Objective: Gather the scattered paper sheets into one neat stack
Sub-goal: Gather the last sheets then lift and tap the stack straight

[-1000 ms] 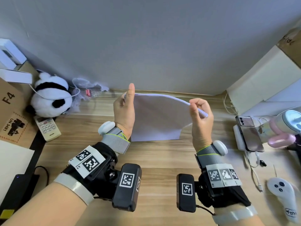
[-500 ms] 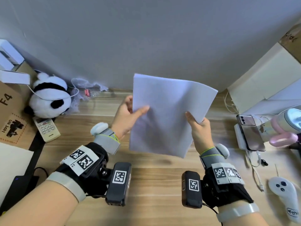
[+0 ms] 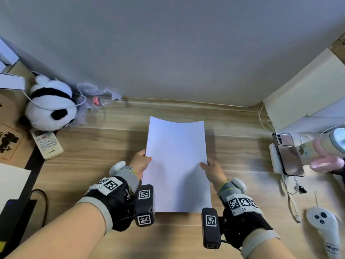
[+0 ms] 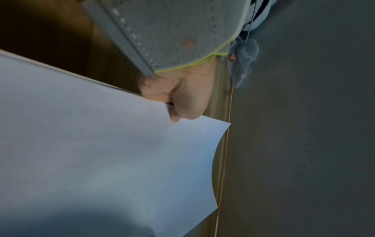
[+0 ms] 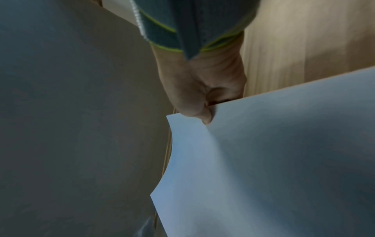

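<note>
A stack of white paper sheets (image 3: 177,161) lies lengthwise over the middle of the wooden desk (image 3: 93,165), its far end curled slightly upward. My left hand (image 3: 141,162) pinches the stack's left edge, thumb on top. On the opposite edge my right hand (image 3: 210,168) pinches it the same way. The left wrist view shows the thumb (image 4: 176,112) pressed on the paper stack (image 4: 101,160), fingers hidden beneath. In the right wrist view the thumb (image 5: 205,115) bears on the paper stack (image 5: 284,160) near its corner. I cannot tell whether the stack touches the desk.
A panda plush (image 3: 50,107) and a remote control (image 3: 46,143) sit at the left, with crumpled plastic (image 3: 95,98) by the wall. A phone (image 3: 287,154), cables and a white controller (image 3: 324,228) lie at the right. A cardboard box (image 3: 9,137) stands far left.
The stack was held upright on edge, then tilted toward me; now both hands have lowered it flat and lengthwise over the desk, sliding nearer to me along its sides.
</note>
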